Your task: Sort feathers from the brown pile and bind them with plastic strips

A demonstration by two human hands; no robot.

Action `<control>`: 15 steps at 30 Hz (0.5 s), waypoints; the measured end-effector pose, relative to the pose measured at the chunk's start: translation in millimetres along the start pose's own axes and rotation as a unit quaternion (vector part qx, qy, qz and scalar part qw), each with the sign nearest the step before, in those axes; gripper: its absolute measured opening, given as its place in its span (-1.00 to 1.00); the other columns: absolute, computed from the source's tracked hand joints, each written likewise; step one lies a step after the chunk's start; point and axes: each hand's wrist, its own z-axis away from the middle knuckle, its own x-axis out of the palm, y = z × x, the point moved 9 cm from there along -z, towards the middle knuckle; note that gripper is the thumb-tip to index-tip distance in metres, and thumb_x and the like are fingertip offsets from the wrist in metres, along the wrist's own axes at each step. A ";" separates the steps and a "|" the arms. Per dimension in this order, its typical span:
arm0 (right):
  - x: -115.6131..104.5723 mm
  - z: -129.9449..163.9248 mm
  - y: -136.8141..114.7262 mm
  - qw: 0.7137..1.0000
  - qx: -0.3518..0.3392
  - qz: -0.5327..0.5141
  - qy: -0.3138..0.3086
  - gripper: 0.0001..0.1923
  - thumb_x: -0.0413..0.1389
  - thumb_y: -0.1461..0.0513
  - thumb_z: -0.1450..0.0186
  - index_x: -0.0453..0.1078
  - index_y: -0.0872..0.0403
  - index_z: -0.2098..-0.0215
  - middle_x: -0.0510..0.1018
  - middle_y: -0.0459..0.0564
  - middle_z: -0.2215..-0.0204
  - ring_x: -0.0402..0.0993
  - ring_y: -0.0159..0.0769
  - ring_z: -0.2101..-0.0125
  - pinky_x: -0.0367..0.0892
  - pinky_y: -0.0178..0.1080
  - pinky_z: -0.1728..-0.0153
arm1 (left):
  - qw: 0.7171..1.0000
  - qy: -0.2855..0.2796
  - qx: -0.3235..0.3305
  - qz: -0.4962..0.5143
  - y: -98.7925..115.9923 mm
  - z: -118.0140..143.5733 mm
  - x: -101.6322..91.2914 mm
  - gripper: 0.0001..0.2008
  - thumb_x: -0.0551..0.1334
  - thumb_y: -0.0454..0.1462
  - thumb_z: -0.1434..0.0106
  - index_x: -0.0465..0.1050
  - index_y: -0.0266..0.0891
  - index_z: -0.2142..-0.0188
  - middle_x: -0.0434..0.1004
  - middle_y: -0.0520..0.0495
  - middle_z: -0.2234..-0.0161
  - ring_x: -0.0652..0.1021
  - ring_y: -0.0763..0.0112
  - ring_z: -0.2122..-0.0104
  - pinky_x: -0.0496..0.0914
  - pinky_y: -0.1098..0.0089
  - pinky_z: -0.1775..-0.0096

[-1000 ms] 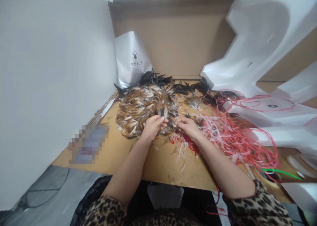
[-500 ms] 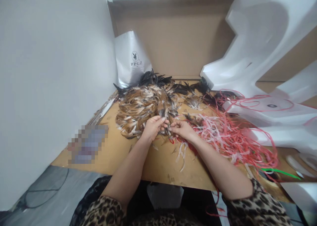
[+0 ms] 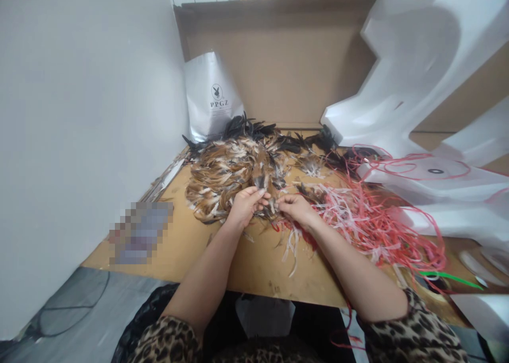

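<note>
Hands [image 3: 247,206] [image 3: 295,208] pinched together on feathers [image 3: 267,210] beside red strips [image 3: 369,219].

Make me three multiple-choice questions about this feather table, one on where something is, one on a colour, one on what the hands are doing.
1. Where does the white bag printed PPGZ stand?
A. behind the feather pile, against the cardboard wall
B. on the person's lap
C. on the white foam at the right

2. What colour are most of the plastic strings to the right of the hands?
A. blue
B. red and pink
C. yellow

3. What are the left hand and the right hand doing?
A. lying flat and apart on the board
B. meeting over a small bunch of feathers, fingers pinched on it
C. lifting the bag

Answers: 1 A, it leans at the back beyond the feather pile. 2 B, the tangle is red with pale pink strips. 3 B, both hands close on the bunch at the near edge of the pile.
</note>
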 end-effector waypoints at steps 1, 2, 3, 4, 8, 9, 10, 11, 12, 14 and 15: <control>-1.4 0.2 0.9 0.999 0.009 -0.032 0.005 -0.79 0.16 0.15 0.07 0.33 0.14 0.56 0.22 -0.25 0.83 -0.01 -0.59 0.80 -0.11 -0.44 0.76 | 1.000 0.002 -0.001 -0.001 -0.2 0.0 -0.4 -0.77 0.25 -0.20 0.03 0.37 -0.35 0.42 0.48 -0.06 0.43 0.42 0.63 0.58 0.24 0.60 0.58; -1.9 0.1 1.9 0.998 0.015 -0.058 0.006 -0.77 0.17 0.13 0.07 0.32 0.13 0.55 0.19 -0.26 0.85 -0.04 -0.59 0.81 -0.14 -0.44 0.77 | 1.000 0.004 -0.004 -0.001 -0.6 0.0 -0.7 -0.77 0.25 -0.20 0.03 0.37 -0.34 0.42 0.48 -0.06 0.43 0.42 0.63 0.58 0.24 0.60 0.58; -2.2 -0.3 2.5 0.997 0.016 -0.076 0.005 -0.76 0.18 0.12 0.08 0.32 0.13 0.55 0.18 -0.26 0.86 -0.04 -0.59 0.82 -0.16 -0.44 0.78 | 1.000 0.007 -0.005 -0.001 -0.8 0.0 -1.3 -0.76 0.25 -0.20 0.04 0.37 -0.34 0.42 0.48 -0.05 0.43 0.42 0.63 0.58 0.23 0.60 0.58; -2.4 -0.9 3.0 0.996 0.015 -0.089 0.003 -0.75 0.19 0.12 0.09 0.31 0.12 0.55 0.18 -0.25 0.86 -0.04 -0.59 0.82 -0.17 -0.44 0.78 | 1.000 0.009 -0.006 0.000 -1.1 0.0 -1.9 -0.76 0.26 -0.20 0.04 0.37 -0.34 0.42 0.48 -0.05 0.43 0.43 0.63 0.57 0.23 0.61 0.58; -4.3 -3.3 0.0 0.988 -0.007 -0.156 0.001 -0.75 0.21 0.15 0.09 0.29 0.12 0.56 0.19 -0.24 0.82 -0.02 -0.60 0.80 -0.15 -0.46 0.78 | 1.000 0.025 -0.013 0.005 -2.6 0.3 -4.8 -0.76 0.27 -0.21 0.05 0.39 -0.34 0.41 0.49 -0.09 0.36 0.44 0.62 0.55 0.23 0.61 0.58; -4.7 -3.5 -1.9 0.984 -0.013 -0.179 -0.001 -0.76 0.22 0.16 0.08 0.28 0.12 0.56 0.19 -0.24 0.81 -0.01 -0.60 0.79 -0.14 -0.46 0.77 | 0.999 0.028 -0.017 0.005 -3.2 0.5 -5.1 -0.76 0.27 -0.21 0.05 0.39 -0.34 0.41 0.49 -0.10 0.34 0.44 0.62 0.54 0.23 0.62 0.58; -5.1 -3.4 -4.0 0.980 -0.018 -0.200 -0.002 -0.76 0.22 0.17 0.08 0.27 0.12 0.55 0.19 -0.24 0.80 0.00 -0.60 0.77 -0.14 -0.47 0.77 | 0.999 0.030 -0.021 0.004 -3.9 0.8 -5.0 -0.76 0.27 -0.21 0.06 0.40 -0.34 0.41 0.48 -0.11 0.33 0.44 0.62 0.54 0.23 0.62 0.59; -5.1 -3.0 -6.0 0.976 -0.021 -0.217 -0.004 -0.76 0.22 0.18 0.08 0.26 0.12 0.55 0.19 -0.24 0.78 0.01 -0.61 0.76 -0.14 -0.48 0.76 | 0.999 0.032 -0.024 0.002 -4.5 1.2 -4.6 -0.76 0.27 -0.21 0.06 0.40 -0.34 0.41 0.48 -0.12 0.33 0.44 0.62 0.54 0.23 0.62 0.59; -4.6 -2.5 -7.8 0.973 -0.022 -0.230 -0.008 -0.76 0.22 0.19 0.07 0.26 0.13 0.55 0.19 -0.24 0.77 0.02 -0.61 0.75 -0.14 -0.48 0.76 | 0.999 0.032 -0.026 -0.002 -5.1 1.6 -4.0 -0.76 0.27 -0.21 0.06 0.40 -0.35 0.41 0.49 -0.12 0.33 0.44 0.61 0.55 0.23 0.62 0.60; -2.8 -1.3 -10.8 0.969 -0.024 -0.247 -0.015 -0.77 0.21 0.20 0.05 0.25 0.13 0.55 0.20 -0.23 0.75 0.02 -0.62 0.75 -0.15 -0.49 0.76 | 0.999 0.029 -0.030 -0.007 -6.3 2.3 -1.6 -0.76 0.28 -0.21 0.06 0.39 -0.36 0.42 0.49 -0.14 0.34 0.44 0.61 0.56 0.22 0.62 0.61; -2.0 -0.7 -12.0 0.967 -0.026 -0.251 -0.015 -0.77 0.21 0.20 0.05 0.25 0.13 0.55 0.20 -0.23 0.75 0.03 -0.62 0.75 -0.15 -0.49 0.76 | 0.999 0.027 -0.031 -0.009 -7.0 2.6 -0.1 -0.76 0.28 -0.22 0.07 0.39 -0.36 0.43 0.49 -0.14 0.35 0.44 0.60 0.56 0.23 0.62 0.61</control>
